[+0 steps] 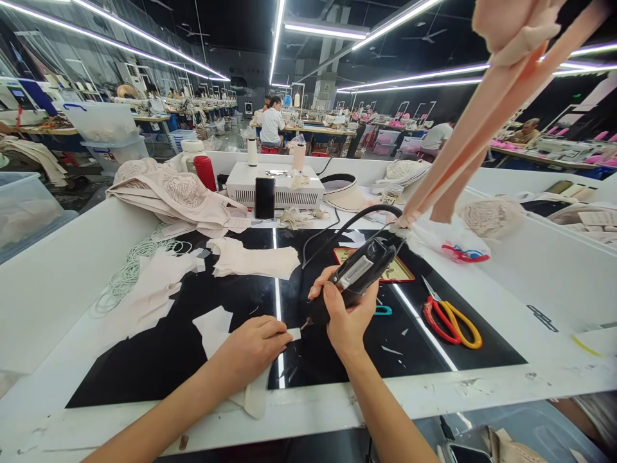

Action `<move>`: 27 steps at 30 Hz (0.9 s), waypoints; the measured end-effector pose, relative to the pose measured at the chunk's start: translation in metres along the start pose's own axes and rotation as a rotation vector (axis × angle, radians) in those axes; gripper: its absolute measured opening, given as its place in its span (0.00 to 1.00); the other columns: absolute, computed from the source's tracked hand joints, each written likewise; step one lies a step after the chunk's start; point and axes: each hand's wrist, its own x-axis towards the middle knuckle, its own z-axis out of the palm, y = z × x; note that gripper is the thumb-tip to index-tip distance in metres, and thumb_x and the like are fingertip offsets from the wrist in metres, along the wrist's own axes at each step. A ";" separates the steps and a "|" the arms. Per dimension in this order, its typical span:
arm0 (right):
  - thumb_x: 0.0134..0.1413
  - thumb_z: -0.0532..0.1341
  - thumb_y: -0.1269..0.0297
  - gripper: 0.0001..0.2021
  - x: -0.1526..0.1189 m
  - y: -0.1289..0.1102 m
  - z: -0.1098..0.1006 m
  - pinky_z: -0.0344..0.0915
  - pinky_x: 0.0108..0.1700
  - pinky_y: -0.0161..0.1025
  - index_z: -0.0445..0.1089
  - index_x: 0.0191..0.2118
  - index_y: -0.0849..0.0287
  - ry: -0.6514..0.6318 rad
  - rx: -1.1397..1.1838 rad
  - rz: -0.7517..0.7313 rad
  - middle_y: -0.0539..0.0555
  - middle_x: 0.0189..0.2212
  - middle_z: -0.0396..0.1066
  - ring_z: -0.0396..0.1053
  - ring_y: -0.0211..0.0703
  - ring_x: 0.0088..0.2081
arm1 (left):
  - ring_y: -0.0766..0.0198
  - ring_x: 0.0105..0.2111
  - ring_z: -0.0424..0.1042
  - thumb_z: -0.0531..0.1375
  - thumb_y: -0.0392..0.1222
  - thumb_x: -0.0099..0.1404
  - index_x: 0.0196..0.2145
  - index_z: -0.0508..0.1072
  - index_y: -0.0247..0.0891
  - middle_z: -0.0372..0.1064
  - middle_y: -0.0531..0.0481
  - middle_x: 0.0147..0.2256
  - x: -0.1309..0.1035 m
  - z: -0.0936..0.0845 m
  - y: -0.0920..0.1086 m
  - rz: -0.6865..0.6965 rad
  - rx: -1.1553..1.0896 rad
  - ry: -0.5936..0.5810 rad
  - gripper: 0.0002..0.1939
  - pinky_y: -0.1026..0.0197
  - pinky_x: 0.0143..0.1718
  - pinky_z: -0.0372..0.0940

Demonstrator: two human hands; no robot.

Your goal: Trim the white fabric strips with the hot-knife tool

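Note:
My right hand (348,315) is wrapped round a black handheld tool (359,273), whose thin tip points down and left at a small white strip (294,334). The strip lies on the glossy black sheet (168,373), and the fingertips of my left hand (260,344) are closed on its left end. Pale fabric (255,395) shows below my left hand. White fabric scraps (212,325) lie just to its left. A cable rises from the tool's upper end toward the back of the table.
Red and yellow scissors (450,318) lie at the right. Stacked pale fabric (255,258), a black phone (265,198) and a white box (241,183) stand farther back. Peach straps (463,141) hang at the upper right. People sit at distant sewing tables.

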 end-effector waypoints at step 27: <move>0.58 0.69 0.64 0.21 -0.009 -0.007 0.000 0.69 0.26 0.35 0.61 0.53 0.48 -0.002 0.017 0.060 0.44 0.31 0.74 0.70 0.35 0.23 | 0.60 0.43 0.77 0.54 0.31 0.76 0.49 0.75 0.37 0.76 0.46 0.42 0.001 -0.001 0.001 -0.020 -0.006 0.010 0.11 0.55 0.47 0.77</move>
